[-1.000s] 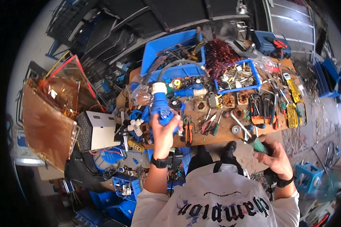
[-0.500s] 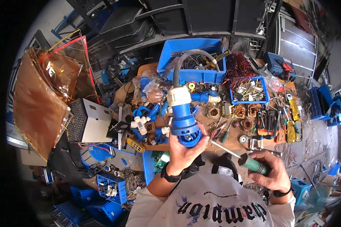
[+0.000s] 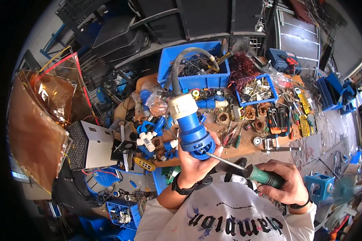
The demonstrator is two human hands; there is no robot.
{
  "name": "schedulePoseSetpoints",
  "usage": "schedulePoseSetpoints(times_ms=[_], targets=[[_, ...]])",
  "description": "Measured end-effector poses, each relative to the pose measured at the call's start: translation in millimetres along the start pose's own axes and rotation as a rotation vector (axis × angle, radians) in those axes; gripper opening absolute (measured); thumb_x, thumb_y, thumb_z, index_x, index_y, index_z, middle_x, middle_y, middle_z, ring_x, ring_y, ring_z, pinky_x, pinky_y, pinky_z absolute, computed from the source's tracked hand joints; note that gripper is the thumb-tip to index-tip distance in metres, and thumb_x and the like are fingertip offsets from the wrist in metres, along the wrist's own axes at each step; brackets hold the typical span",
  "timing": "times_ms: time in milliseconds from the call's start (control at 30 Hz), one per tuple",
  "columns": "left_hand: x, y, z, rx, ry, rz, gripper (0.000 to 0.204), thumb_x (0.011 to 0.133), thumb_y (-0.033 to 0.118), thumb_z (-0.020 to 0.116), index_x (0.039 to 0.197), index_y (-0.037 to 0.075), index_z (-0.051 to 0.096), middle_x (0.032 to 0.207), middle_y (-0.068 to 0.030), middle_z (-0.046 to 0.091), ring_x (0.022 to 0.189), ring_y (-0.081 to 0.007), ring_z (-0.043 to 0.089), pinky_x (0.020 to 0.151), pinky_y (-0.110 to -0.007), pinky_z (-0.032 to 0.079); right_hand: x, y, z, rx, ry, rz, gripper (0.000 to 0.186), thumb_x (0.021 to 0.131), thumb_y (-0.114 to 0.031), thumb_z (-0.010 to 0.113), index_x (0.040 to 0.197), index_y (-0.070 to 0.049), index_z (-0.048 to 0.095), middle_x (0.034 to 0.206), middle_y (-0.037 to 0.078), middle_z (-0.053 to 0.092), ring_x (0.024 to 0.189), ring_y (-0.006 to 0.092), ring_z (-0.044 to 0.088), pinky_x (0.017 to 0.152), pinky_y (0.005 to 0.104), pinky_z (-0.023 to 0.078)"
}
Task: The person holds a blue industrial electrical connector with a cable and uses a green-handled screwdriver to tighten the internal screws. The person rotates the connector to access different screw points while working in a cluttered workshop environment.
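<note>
My left hand (image 3: 195, 166) is wrapped round the lower end of a blue and white industrial plug (image 3: 192, 127). A thick grey cable (image 3: 175, 76) leaves the plug's white collar and arches over toward the back. In my right hand (image 3: 287, 182) is the green handle of a screwdriver (image 3: 265, 176). Its metal shaft points left, and the tip reaches the plug's open blue end beside my left thumb. Whether the tip sits in a screw I cannot make out.
A workbench (image 3: 229, 152) beyond my hands carries pliers, hex keys and plug parts. Farther back stand a large blue bin (image 3: 201, 83) of cables and a smaller blue tray (image 3: 256, 90) of metal pieces. At left are a white box (image 3: 96, 146) and a yellow power strip (image 3: 145, 164).
The screwdriver has moved left, bringing its tip from outside the plug to its open end. The bench has shifted left in view, and the plug has moved slightly.
</note>
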State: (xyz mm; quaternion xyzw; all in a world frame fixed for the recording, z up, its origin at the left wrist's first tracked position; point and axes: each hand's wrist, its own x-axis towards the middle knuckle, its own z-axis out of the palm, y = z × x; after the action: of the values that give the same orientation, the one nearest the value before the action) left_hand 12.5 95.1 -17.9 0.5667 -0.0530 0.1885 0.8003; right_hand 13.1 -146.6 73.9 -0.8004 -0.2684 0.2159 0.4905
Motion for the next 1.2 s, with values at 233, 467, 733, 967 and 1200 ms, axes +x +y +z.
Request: schedulePoseSetpoints(times_ms=[233,467,733,967,1200], targets=[[-2,2,-2,-0.014,-0.124,0.077,0.059,0.071,-0.009,0.071,0.119,0.003,0.039,0.092,-0.0113,0.06,0.083,-0.0154,0.059,0.073,-0.029,0.05,-9,-10,9,-0.033,0.026,-0.042,0.046,0.073,-0.012,0.073,0.115,0.0,0.06,0.09,0.014,0.064,0.079,0.0296,0.064,0.071,0.0361,0.05],[-4,1,-6,-0.079,-0.189,0.126,0.056,0.073,-0.009,0.068,0.119,0.006,0.039,0.09,-0.0103,0.058,0.078,-0.0139,0.058,0.068,-0.028,0.05,-17,-20,16,-0.057,0.019,-0.013,0.046,0.074,-0.013,0.073,0.116,0.0,0.059,0.089,0.014,0.064,0.079,0.0297,0.064,0.07,0.0358,0.05],[-10,8,-13,-0.167,-0.22,0.105,0.059,0.072,-0.01,0.068,0.12,0.007,0.037,0.087,-0.0102,0.057,0.076,-0.0143,0.058,0.064,-0.027,0.051,-20,-28,20,-0.052,0.002,-0.018,0.046,0.074,-0.014,0.074,0.115,0.0,0.06,0.09,0.014,0.064,0.08,0.0296,0.065,0.071,0.0355,0.051],[-9,13,-17,-0.166,-0.236,0.116,0.059,0.073,-0.01,0.068,0.12,0.008,0.037,0.088,-0.0109,0.057,0.075,-0.0143,0.059,0.064,-0.027,0.051,-18,-33,20,-0.079,0.009,-0.038,0.047,0.074,-0.014,0.074,0.116,0.0,0.06,0.088,0.013,0.064,0.079,0.0288,0.065,0.071,0.0356,0.051],[-6,11,-22,-0.114,-0.231,0.143,0.06,0.074,-0.01,0.068,0.122,0.007,0.037,0.09,-0.0118,0.057,0.076,-0.0143,0.058,0.066,-0.026,0.05,-15,-35,22,-0.08,0.039,-0.027,0.049,0.075,-0.015,0.074,0.119,-0.001,0.058,0.088,0.013,0.063,0.079,0.0287,0.065,0.071,0.0355,0.051]])
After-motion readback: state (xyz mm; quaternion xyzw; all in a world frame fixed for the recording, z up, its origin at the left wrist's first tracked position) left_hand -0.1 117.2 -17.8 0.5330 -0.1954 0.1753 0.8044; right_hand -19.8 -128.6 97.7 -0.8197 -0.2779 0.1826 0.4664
